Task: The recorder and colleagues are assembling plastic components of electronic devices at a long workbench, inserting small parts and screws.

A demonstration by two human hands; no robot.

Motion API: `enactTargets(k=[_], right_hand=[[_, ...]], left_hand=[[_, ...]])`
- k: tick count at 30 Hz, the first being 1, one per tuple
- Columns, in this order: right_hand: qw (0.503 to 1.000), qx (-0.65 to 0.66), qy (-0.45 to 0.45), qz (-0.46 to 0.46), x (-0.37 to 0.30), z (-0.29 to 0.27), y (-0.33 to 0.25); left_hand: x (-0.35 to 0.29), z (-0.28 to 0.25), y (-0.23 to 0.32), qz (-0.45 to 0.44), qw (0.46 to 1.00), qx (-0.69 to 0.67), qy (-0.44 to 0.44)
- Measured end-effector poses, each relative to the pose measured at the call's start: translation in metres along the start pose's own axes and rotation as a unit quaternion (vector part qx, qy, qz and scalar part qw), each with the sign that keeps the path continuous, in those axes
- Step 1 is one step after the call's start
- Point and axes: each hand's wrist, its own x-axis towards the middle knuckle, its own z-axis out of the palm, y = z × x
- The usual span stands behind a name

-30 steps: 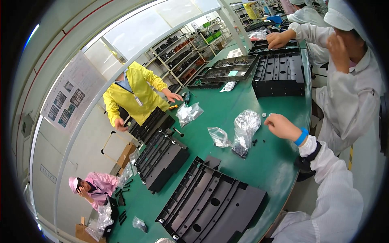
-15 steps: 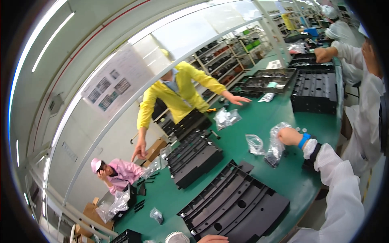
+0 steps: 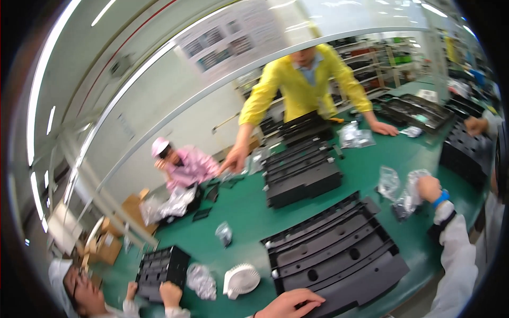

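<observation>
A wide black plastic panel (image 3: 339, 259) with curved ribs and round holes lies in front of me on the green table. My left hand (image 3: 291, 304) rests on its near left edge with the fingers stretched out, gripping nothing. To the right of the panel, my right hand (image 3: 428, 187), with a blue band and a black band at the wrist, is closed around the top of a clear plastic bag (image 3: 409, 200). Dark small parts show at the bag's lower end. Another clear bag (image 3: 388, 182) lies just left of it.
A person in yellow leans on the table (image 3: 241, 199) across from me, beside black housings (image 3: 302, 177). A white round fan-like part (image 3: 242, 279) and a crumpled clear bag (image 3: 201, 281) lie left of the panel. Other people sit at the left and work at the right.
My view has swung left, so everything sits further right and a person with a black part shows at lower left. My left hand shows more fully; my right hand is still on the bag.
</observation>
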Motion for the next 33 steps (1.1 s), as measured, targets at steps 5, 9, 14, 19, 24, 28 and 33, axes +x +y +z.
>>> enactTargets(k=[5, 9, 14, 19, 24, 28, 33], right_hand=[[0.994, -0.002, 0.103, -0.038, -0.014, 0.067, 0.077], [0.959, 0.163, 0.176, -0.153, 0.024, 0.111, 0.096], [0.975, 0.144, 0.131, -0.111, 0.017, 0.101, 0.105], [0.969, 0.165, 0.139, -0.118, -0.004, 0.057, 0.063], [0.977, 0.177, 0.104, -0.061, -0.008, 0.012, 0.02], [0.969, 0.214, 0.114, -0.038, -0.016, -0.018, 0.005], [0.949, 0.243, 0.202, -0.021, -0.035, -0.059, 0.002]], left_hand=[[0.005, 0.004, -0.01, 0.079, 0.994, -0.013, -0.072], [-0.003, -0.006, -0.013, 0.046, 0.997, -0.051, -0.017], [-0.001, -0.002, -0.018, 0.034, 0.995, -0.083, -0.035], [0.001, -0.004, -0.025, 0.036, 0.998, -0.031, -0.033], [0.001, -0.007, -0.022, 0.035, 0.998, -0.001, -0.046], [0.007, -0.008, -0.02, 0.038, 0.998, 0.0, -0.046], [0.006, 0.0, -0.003, 0.015, 0.999, 0.034, -0.025]])
